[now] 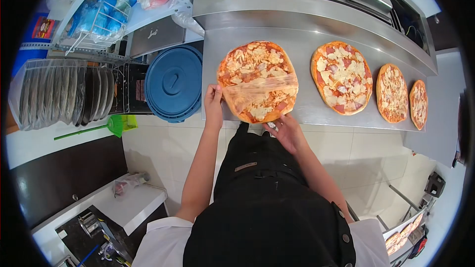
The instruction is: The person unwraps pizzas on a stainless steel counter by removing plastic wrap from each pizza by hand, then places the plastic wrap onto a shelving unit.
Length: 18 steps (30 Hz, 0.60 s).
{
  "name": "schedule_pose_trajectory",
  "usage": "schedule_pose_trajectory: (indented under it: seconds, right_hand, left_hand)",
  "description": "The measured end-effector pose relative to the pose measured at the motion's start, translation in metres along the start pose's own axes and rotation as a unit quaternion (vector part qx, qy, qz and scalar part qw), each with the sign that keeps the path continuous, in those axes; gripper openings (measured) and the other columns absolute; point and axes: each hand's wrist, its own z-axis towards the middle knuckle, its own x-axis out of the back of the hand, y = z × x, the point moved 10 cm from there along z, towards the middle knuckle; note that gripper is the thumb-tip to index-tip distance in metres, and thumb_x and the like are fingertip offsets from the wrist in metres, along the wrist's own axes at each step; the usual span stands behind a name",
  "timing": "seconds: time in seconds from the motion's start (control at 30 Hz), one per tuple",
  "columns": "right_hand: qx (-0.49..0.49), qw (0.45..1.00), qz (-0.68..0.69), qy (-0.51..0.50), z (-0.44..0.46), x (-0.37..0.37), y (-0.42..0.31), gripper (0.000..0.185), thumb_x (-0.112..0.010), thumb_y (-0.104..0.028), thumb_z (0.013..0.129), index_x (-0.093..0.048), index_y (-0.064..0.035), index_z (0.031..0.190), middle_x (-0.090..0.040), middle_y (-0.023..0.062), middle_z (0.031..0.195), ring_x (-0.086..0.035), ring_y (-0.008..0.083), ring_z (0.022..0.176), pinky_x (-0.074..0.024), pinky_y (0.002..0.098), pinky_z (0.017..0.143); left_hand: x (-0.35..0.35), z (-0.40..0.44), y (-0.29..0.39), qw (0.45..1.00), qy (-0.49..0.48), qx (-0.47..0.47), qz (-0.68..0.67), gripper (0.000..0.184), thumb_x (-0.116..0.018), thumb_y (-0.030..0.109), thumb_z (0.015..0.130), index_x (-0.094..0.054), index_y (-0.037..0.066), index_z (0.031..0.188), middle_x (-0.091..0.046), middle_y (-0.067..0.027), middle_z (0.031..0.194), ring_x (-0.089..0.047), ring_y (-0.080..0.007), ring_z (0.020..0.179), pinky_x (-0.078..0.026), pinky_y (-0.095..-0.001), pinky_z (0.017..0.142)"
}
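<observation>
A round pizza [257, 64] lies at the left end of the steel counter, with a band of clear plastic film [260, 86] across its middle and lower part. My left hand [213, 105] is closed at the pizza's left edge, with fingertips by the end of the film. At the lower right edge, my right hand [286, 133] touches the rim with its fingers apart; part of them is under the edge. To the right are a second pizza [341, 77], a third pizza [392, 93] and a small fourth pizza [418, 105].
The steel counter [307, 113] runs along the front. A blue lidded bin [173, 83] stands left of it, beside a rack of round pans [64, 91]. A green dustpan [129, 122] lies near the rack. Plastic bags [101, 17] fill the upper-left shelf.
</observation>
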Motion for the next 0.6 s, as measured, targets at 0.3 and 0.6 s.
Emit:
schedule_pose_trajectory:
  seconds: [0.3,0.6]
  right_hand:
    - [0.051,0.980,-0.158,0.111,0.008,0.023,0.026,0.031,-0.056,-0.011,0.087,-0.046,-0.0014,0.115,-0.055,0.0124,0.108,-0.055,0.0196,0.098,-0.0454,0.0349,0.087]
    - [0.089,0.983,-0.095,0.131,0.008,0.019,0.008,0.031,-0.058,-0.007,0.086,-0.046,0.0006,0.113,-0.057,0.0135,0.103,-0.059,0.0191,0.088,-0.0485,0.0306,0.079]
  left_hand:
    - [0.020,-0.005,-0.022,0.993,0.114,0.028,-0.022,0.029,-0.047,0.029,0.093,-0.052,0.001,0.091,-0.042,-0.0039,0.090,-0.037,-0.0134,0.085,-0.033,-0.0249,0.077]
    - [0.015,0.047,0.006,0.943,0.098,-0.023,0.318,0.046,-0.045,0.034,0.092,-0.056,-0.006,0.072,-0.040,-0.0078,0.095,-0.037,-0.0201,0.087,-0.030,-0.0327,0.082]
